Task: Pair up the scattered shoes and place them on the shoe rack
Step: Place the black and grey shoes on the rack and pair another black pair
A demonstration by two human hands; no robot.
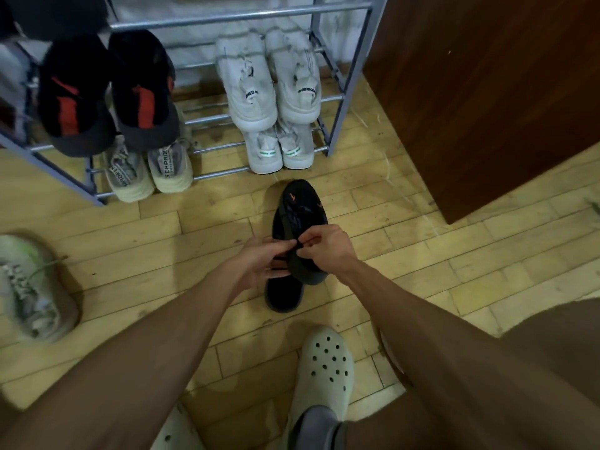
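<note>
Hands pinch black mesh slip-on shoes (pixel 300 228): left hand (pixel 259 263), right hand (pixel 324 246) at heel collars (soles together?). Align heels, then lift to grey metal rack (pixel 337 92).

"DESIGN" on white shoe (pixel 300 76), "CAPAD" on beige shoe (pixel 170 168)

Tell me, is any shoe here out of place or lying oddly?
Yes. A grey sneaker lies alone on the floor at far left, away from the rack, with no partner beside it. The black shoes are also on the floor, one partly atop the other, both hands pinching them.
</note>
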